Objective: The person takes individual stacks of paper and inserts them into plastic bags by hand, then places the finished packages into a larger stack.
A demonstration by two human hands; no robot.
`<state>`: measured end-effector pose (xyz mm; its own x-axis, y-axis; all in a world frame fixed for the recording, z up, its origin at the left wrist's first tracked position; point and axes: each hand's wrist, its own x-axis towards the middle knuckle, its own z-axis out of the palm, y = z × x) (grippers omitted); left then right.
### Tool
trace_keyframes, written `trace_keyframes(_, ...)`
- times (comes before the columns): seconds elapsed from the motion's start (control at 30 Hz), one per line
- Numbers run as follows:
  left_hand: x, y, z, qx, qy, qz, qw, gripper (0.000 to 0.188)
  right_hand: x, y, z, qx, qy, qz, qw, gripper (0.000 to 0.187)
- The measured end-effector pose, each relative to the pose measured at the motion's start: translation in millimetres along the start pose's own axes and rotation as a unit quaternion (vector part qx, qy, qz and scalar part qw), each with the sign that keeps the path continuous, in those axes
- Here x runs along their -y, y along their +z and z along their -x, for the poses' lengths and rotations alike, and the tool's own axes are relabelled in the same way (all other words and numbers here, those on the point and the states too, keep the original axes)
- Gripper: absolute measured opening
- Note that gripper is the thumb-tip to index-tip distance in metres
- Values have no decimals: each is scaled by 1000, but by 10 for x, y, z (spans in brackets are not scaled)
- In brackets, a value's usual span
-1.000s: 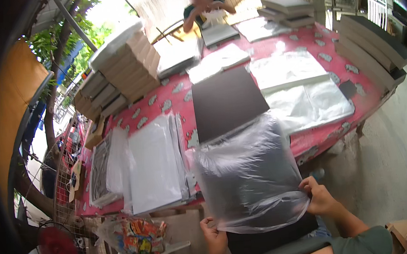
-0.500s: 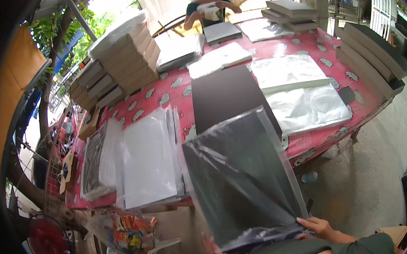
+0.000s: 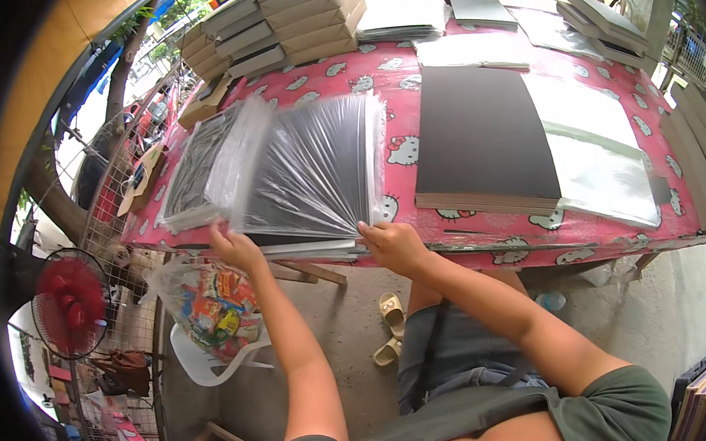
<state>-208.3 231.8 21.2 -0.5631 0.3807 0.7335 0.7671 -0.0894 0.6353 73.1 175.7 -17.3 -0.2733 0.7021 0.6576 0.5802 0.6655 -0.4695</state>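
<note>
- From the head view, see what?
- See a black board (image 3: 303,170) in a clear bag (image 3: 318,192), at eleven o'clock, over a pile (image 3: 322,245) on the pink table (image 3: 399,117).
- With the right hand (image 3: 392,246)?
- Pinching the bag's five o'clock corner.
- With the left hand (image 3: 235,248)?
- Right by the bag's eight o'clock corner. Blurry; can't tell if pinching.
- At two o'clock?
- Spot a stack of dark boards (image 3: 483,140).
</note>
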Motion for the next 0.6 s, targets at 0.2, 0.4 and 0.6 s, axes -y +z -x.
trace_keyframes(0.2, 139, 46, 632, -89, 125, -90, 984, 29, -27, -14, 6, 44, 25, 45, 998, 21)
trace_keyframes(0.4, -273, 186, 911, 207, 194, -44, 958, 38, -178, -35, 62, 4, -48, 14, 999, 21)
trace_keyframes(0.6, 49, 185, 950, 54, 176, 48, 982, 21, -233, -1747, 293, -110, -52, 113, 986, 17)
